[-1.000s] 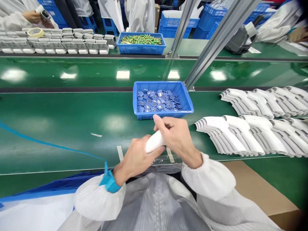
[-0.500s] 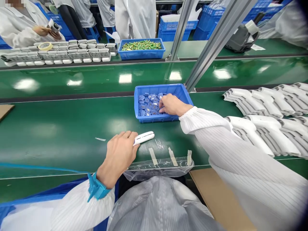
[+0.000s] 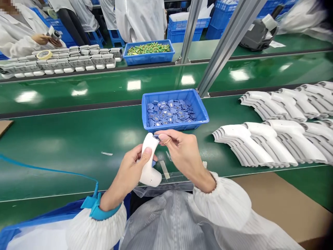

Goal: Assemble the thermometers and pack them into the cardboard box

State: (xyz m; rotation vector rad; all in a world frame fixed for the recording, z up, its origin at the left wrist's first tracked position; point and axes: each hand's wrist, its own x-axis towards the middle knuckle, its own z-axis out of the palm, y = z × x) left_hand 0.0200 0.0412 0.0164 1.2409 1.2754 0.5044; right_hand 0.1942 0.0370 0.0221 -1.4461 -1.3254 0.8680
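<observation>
My left hand (image 3: 134, 166) is closed around a white curved plastic housing (image 3: 151, 173), shaped like a pistol-grip handle, held above the bench near me. A blue wristband with a cord circles my left wrist. Between the thumb and fingers of my right hand (image 3: 182, 152) is a small blue plastic part (image 3: 156, 136), touching the housing's upper end; my fingers partly cover it. Just beyond my hands stands a blue bin (image 3: 201, 114), holding many small blue plastic parts (image 3: 169, 113) like the one I hold.
Nested white housings (image 3: 273, 139) lie in rows at the right. Tape strips (image 3: 164, 169) stick to the front edge of the green bench (image 3: 65, 139). A slanted metal post (image 3: 221, 45) rises behind the bin. Across the belt, a co-worker's hands (image 3: 43, 39) hold a part near grey-white assemblies (image 3: 78, 59).
My right hand has come out of the bin with a small blue part and moved to the housing. My left hand has lifted and turned the housing upright.
</observation>
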